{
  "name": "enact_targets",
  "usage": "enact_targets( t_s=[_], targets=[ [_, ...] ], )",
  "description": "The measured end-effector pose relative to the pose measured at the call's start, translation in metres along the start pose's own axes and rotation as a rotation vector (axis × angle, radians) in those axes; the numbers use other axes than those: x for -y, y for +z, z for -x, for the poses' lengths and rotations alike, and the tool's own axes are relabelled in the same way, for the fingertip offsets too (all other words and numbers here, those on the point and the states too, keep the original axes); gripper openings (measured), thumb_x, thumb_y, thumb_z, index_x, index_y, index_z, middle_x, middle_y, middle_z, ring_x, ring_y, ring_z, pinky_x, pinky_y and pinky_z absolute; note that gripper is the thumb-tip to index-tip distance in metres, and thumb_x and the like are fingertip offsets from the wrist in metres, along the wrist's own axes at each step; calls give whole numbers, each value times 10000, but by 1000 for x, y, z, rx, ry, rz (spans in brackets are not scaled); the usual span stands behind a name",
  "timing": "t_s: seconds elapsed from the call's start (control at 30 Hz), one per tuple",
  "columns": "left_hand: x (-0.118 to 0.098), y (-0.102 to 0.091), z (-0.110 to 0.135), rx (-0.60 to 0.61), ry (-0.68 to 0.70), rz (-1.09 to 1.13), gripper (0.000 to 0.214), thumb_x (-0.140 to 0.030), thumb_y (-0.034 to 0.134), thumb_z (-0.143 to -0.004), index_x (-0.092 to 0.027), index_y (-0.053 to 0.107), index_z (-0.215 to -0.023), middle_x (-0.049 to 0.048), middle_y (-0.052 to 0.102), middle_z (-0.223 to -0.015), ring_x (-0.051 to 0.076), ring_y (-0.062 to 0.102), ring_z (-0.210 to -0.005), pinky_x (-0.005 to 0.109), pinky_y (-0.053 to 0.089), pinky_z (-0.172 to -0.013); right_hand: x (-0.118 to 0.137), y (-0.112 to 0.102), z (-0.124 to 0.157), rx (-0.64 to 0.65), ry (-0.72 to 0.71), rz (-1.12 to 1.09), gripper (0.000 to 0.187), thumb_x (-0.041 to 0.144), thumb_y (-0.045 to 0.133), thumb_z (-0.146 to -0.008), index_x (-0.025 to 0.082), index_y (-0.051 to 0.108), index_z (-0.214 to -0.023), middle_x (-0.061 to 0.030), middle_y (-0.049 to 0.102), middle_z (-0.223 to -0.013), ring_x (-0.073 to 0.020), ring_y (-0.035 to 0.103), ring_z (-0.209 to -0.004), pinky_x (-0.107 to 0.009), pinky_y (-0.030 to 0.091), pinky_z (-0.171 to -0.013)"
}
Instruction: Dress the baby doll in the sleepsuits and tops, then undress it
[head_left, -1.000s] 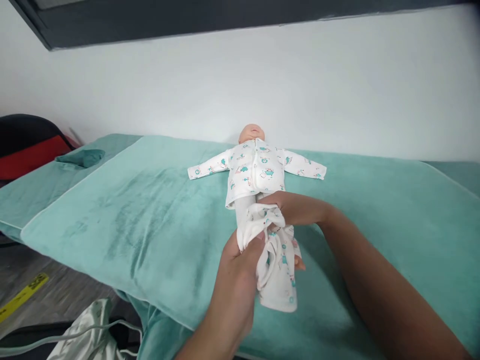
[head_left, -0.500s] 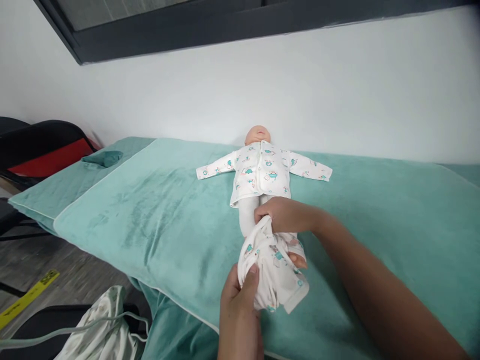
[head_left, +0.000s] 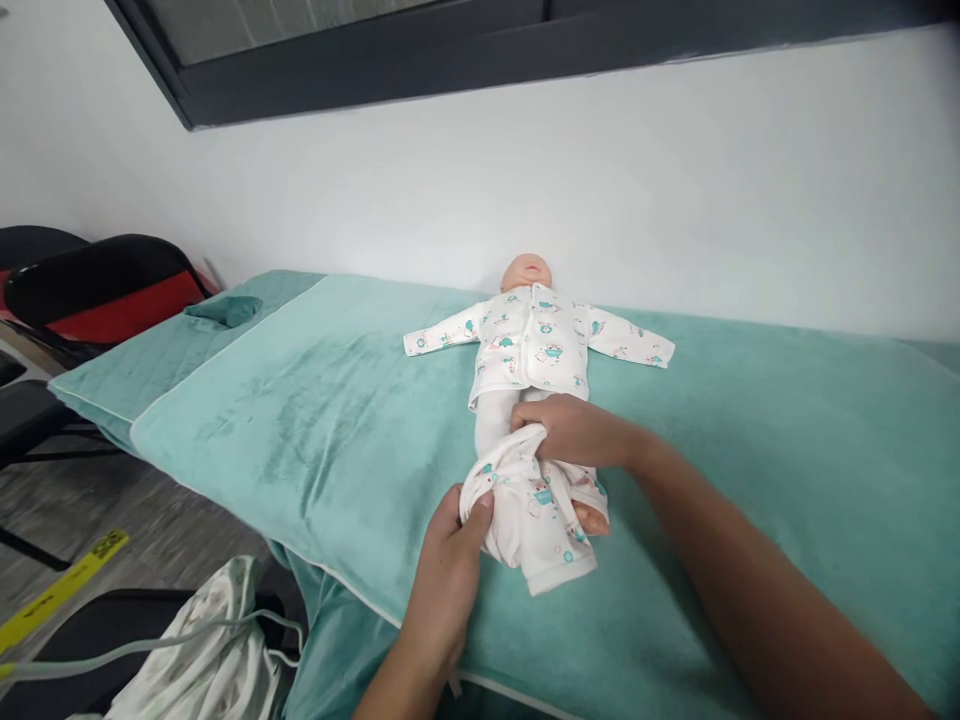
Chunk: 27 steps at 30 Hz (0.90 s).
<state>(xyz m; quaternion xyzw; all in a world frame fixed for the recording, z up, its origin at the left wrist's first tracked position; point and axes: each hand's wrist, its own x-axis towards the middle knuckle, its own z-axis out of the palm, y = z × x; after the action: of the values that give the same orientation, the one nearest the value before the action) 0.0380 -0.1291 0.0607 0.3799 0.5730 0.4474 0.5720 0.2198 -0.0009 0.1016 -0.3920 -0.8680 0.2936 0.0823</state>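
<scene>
A baby doll [head_left: 527, 271] lies on its back, head toward the wall, arms spread in a white printed jacket [head_left: 534, 342]. Around its lower legs are matching printed baby pants [head_left: 541, 510], bunched up. My left hand [head_left: 450, 560] pinches the left side of the pants between thumb and fingers. Higher up, my right hand [head_left: 562, 425] grips the waistband edge, across the doll's legs. One white leg [head_left: 495, 418] shows between jacket and pants. A bare foot [head_left: 591, 518] pokes out of one pant leg on the right; the other foot is hidden.
The doll rests on a bed with a green cover [head_left: 337, 400], which has a face hole [head_left: 229, 311] at its left end. Black and red chairs [head_left: 120, 290] stand beyond. A white printed cloth [head_left: 210, 640] and a tube lie on a black seat at lower left. A white wall is behind.
My left hand has moved left and slightly up, pulling the pants' side with it. The loose pant leg now hangs straighter. My right hand keeps its grip. The view has shifted slightly.
</scene>
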Motion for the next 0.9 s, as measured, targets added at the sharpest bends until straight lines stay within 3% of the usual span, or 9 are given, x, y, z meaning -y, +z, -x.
enact_targets(
  t_s=[0.1,0.27,0.57,0.77,0.9],
  targets=[
    [2,-7,-18,31,105,-51,402,-535,573,-884,-167,650,-1026,34,659,-922,193,564,-883,295,445,-824,-4,1,-1,-30,33,-100,75,260,574,-806,226,591,-871,-9,691,-946,-203,607,-852,-297,422,-719],
    [-1,-21,-52,8,245,-220,338,-491,560,-891,-167,639,-944,18,649,-876,177,561,-842,270,443,-769,-11,0,0,-16,40,-214,315,459,636,-835,237,641,-1058,-40,684,-1151,-272,618,-1037,-358,471,-847],
    [-5,-17,-84,-73,454,-364,243,-390,481,-924,-182,608,-932,12,664,-896,162,588,-841,259,456,-753,-18,-5,2,65,-14,-431,574,525,755,-748,247,640,-1236,-31,680,-1232,-292,620,-1123,-386,494,-937],
    [-10,-16,-102,-165,500,-367,238,-401,525,-895,-187,620,-857,-2,672,-804,159,582,-758,260,456,-689,-10,0,-1,28,32,-387,548,534,728,-772,284,645,-1252,-15,686,-1256,-286,629,-1138,-404,496,-968],
    [-20,-14,-118,-119,504,-380,238,-405,538,-886,-187,623,-843,-3,670,-831,161,581,-794,259,457,-710,-6,2,-2,-19,100,-294,474,536,698,-791,289,663,-1194,-17,695,-1239,-293,635,-1123,-412,499,-948]
  ],
)
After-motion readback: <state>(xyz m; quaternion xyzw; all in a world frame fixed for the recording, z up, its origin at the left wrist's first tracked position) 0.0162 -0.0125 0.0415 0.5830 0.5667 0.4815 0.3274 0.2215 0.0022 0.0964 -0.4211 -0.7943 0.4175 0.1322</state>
